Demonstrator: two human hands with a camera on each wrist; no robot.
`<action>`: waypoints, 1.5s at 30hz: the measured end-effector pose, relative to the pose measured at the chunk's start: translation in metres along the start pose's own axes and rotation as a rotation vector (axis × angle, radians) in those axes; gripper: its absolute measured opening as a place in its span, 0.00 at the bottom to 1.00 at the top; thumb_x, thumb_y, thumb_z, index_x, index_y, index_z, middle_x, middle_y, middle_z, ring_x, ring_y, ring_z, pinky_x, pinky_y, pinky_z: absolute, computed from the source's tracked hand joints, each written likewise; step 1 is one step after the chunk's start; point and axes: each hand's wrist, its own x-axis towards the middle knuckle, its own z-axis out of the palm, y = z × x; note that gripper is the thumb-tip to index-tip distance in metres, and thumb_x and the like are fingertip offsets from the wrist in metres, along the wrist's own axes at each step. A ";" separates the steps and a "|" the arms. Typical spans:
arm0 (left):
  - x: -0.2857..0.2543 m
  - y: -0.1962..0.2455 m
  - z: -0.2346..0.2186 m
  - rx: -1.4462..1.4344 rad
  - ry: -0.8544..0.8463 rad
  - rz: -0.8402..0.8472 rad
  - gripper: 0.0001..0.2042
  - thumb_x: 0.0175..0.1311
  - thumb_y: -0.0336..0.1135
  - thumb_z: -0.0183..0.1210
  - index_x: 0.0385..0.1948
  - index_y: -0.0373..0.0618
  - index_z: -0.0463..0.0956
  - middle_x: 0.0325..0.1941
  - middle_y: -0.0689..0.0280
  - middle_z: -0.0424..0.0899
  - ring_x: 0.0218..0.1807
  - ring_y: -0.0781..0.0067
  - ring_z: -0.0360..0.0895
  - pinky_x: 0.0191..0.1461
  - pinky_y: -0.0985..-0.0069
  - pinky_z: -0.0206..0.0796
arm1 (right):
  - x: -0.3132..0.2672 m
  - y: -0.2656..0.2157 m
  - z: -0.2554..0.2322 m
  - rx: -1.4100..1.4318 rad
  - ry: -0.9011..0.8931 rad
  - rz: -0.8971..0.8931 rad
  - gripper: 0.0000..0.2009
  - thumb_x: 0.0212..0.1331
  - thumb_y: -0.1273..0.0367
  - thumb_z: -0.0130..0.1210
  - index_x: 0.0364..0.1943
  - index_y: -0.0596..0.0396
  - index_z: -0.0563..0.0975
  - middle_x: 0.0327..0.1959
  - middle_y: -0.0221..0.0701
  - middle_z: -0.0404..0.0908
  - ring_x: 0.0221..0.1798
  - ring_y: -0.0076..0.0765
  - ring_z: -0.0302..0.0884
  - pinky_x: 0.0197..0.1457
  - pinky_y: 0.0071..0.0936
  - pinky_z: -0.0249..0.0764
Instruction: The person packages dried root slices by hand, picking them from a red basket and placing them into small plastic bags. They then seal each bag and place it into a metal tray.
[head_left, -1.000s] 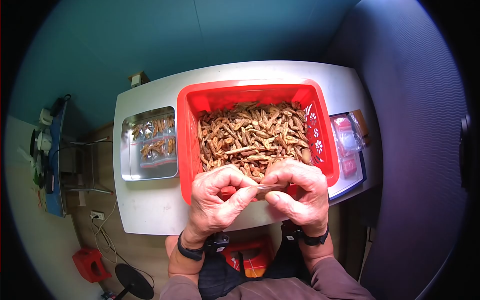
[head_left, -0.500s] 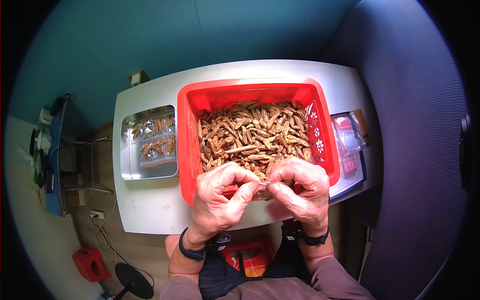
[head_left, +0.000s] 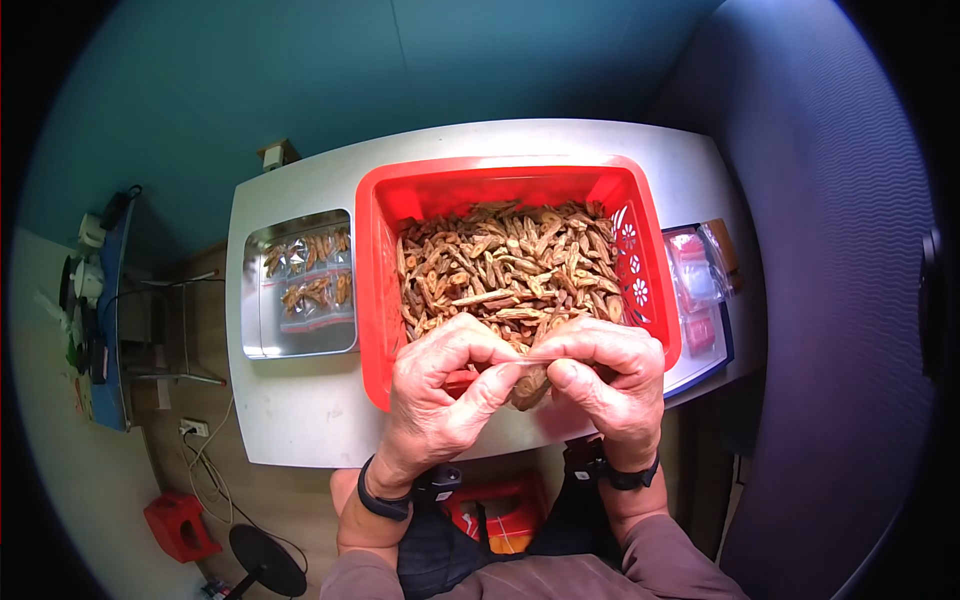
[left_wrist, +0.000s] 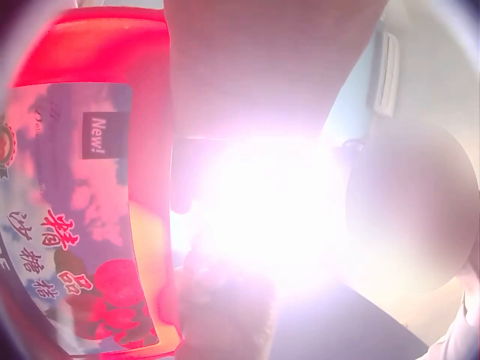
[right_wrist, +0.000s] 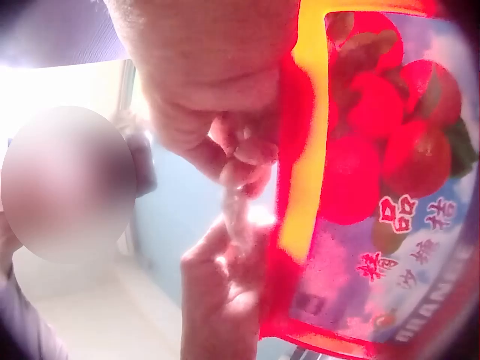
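Over the near rim of a red basket, both hands meet at the top edge of a small clear plastic bag with brown dried pieces in it. My left hand pinches that edge between thumb and curled forefinger. The right hand pinches it close beside, thumb below and forefinger above. In the right wrist view the fingertips of the right hand almost meet those of the left. Glare hides most of the left wrist view. Brown dried root slices fill the basket.
Left of the basket stands a metal tray with several filled zip bags. To its right lies a blue-edged tray with red-and-clear packets. All stand on a white table; a dark padded partition rises at the right.
Thumbs and forefingers have shifted slightly along the bag's top edge, the right thumb moving a little to the right. More of the bag's brown contents now shows below the fingers.
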 end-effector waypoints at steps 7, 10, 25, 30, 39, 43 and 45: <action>-0.001 -0.010 0.001 -0.109 0.036 -0.012 0.02 0.65 0.25 0.61 0.34 0.38 0.77 0.34 0.64 0.79 0.37 0.75 0.78 0.37 0.78 0.71 | -0.002 0.004 0.002 0.001 0.052 0.033 0.08 0.58 0.79 0.61 0.40 0.64 0.84 0.31 0.35 0.85 0.31 0.25 0.83 0.34 0.21 0.77; -0.001 -0.011 0.000 -0.074 -0.010 0.028 0.03 0.66 0.25 0.59 0.37 0.38 0.76 0.37 0.64 0.79 0.38 0.76 0.78 0.39 0.77 0.72 | -0.002 0.006 0.004 -0.072 0.029 -0.042 0.07 0.56 0.81 0.62 0.40 0.63 0.84 0.31 0.35 0.85 0.31 0.25 0.84 0.34 0.21 0.77; 0.004 -0.001 0.001 -0.011 -0.069 0.030 0.04 0.63 0.23 0.63 0.34 0.37 0.76 0.36 0.63 0.78 0.39 0.74 0.79 0.40 0.76 0.74 | -0.002 0.010 0.008 -0.285 0.006 -0.114 0.07 0.52 0.80 0.65 0.33 0.60 0.80 0.28 0.35 0.82 0.29 0.37 0.82 0.32 0.28 0.75; 0.002 0.000 -0.001 -0.010 -0.039 -0.033 0.03 0.61 0.22 0.62 0.32 0.37 0.76 0.34 0.64 0.78 0.36 0.74 0.77 0.39 0.76 0.71 | -0.001 0.009 0.009 -0.265 -0.011 -0.136 0.07 0.51 0.82 0.65 0.34 0.61 0.80 0.28 0.36 0.82 0.29 0.35 0.83 0.31 0.27 0.76; 0.002 0.002 0.000 0.012 0.001 -0.012 0.04 0.58 0.23 0.64 0.29 0.39 0.77 0.31 0.64 0.79 0.34 0.73 0.77 0.37 0.76 0.70 | 0.001 0.011 0.007 -0.344 -0.021 -0.202 0.09 0.49 0.81 0.66 0.35 0.60 0.82 0.28 0.35 0.83 0.29 0.34 0.84 0.31 0.26 0.76; 0.000 0.001 0.001 0.024 0.001 -0.008 0.03 0.57 0.22 0.65 0.29 0.38 0.79 0.30 0.64 0.81 0.33 0.73 0.79 0.37 0.76 0.70 | -0.001 0.012 0.007 -0.362 -0.008 -0.255 0.09 0.47 0.81 0.66 0.34 0.59 0.82 0.27 0.34 0.83 0.28 0.35 0.83 0.31 0.26 0.76; 0.000 0.002 0.002 0.004 0.038 0.013 0.02 0.58 0.22 0.65 0.31 0.38 0.82 0.31 0.63 0.84 0.34 0.74 0.81 0.38 0.77 0.71 | -0.001 0.011 0.005 -0.320 0.015 -0.254 0.08 0.47 0.81 0.66 0.33 0.59 0.82 0.26 0.34 0.83 0.27 0.34 0.83 0.30 0.26 0.76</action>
